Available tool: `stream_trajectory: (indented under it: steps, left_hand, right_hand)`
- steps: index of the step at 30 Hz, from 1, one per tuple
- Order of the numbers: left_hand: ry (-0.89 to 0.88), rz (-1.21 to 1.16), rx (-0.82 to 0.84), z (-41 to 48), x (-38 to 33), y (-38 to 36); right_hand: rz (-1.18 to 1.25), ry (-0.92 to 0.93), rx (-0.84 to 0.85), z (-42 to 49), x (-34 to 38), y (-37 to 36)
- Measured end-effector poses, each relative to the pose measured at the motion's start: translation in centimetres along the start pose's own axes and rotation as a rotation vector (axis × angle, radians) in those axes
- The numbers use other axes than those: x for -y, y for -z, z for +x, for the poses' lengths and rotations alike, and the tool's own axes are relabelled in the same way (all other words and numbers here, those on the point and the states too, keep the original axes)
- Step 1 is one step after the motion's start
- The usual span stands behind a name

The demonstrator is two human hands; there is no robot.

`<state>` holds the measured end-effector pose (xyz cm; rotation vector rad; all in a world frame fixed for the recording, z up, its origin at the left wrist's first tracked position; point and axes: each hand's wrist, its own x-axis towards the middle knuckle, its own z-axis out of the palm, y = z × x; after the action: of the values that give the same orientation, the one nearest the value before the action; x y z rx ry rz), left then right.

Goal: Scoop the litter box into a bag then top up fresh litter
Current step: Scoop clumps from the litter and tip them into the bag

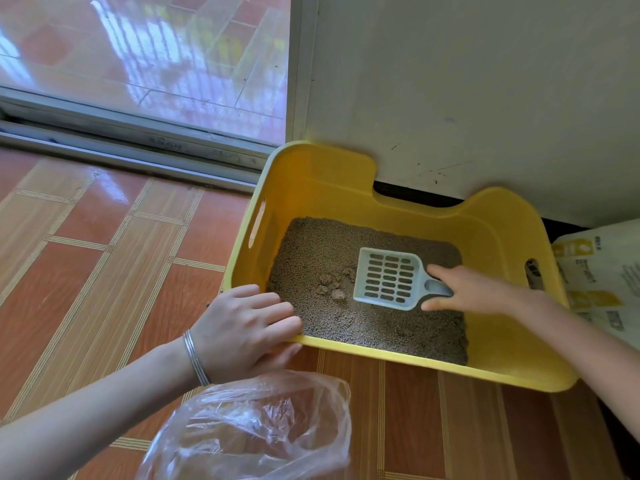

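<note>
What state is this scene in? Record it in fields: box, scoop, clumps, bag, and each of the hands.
litter box: yellow, partly filled
scoop: lies inside the box
clumps: left of scoop, not yet scooped
bag: clear plastic, in front of box
left hand: grips box's near rim
right hand: fingers straight, at scoop handle

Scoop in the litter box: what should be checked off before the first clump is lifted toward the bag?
1. Litter box steadied: ok, left-hand grip curls over its near-left rim.
2. Scoop held: not ok, right-hand grip has straight fingers either side of the handle, not closed.
3. Clumps reachable: ok, exposed just left of the scoop.
4. Scoop empty: ok, nothing lies in it.
5. Bag mouth open: cannot tell, it lies crumpled on the floor in front of the box.
6. Fresh litter sack at hand: ok, right of the box.
</note>
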<state>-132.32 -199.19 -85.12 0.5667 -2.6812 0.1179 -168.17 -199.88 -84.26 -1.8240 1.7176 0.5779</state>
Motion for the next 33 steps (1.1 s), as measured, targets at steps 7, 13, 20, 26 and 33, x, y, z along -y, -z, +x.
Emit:
stream_trajectory:
  steps: [7,13,20,26,33]
  left_hand:
    - [0.002,-0.006,0.002,-0.1,0.0,0.1]
    - [0.002,-0.009,-0.015,0.1,0.0,0.1]
    - [-0.009,0.000,-0.014,0.1,-0.1,0.1]
    - [-0.018,0.005,-0.036,0.0,-0.1,-0.1]
    - [-0.009,-0.019,-0.057,-0.1,0.0,0.0]
  right_hand:
    - [-0.420,0.103,-0.183,-0.8,-0.3,0.1]
    - [-0.534,0.200,-0.294,-1.6,-0.5,-0.4]
    - [-0.417,0.180,-0.439,-3.0,0.5,-0.6]
    - [-0.397,0.082,-0.453,-3.4,2.0,-0.9]
    - [-0.486,-0.022,-0.432,-4.3,2.7,0.1]
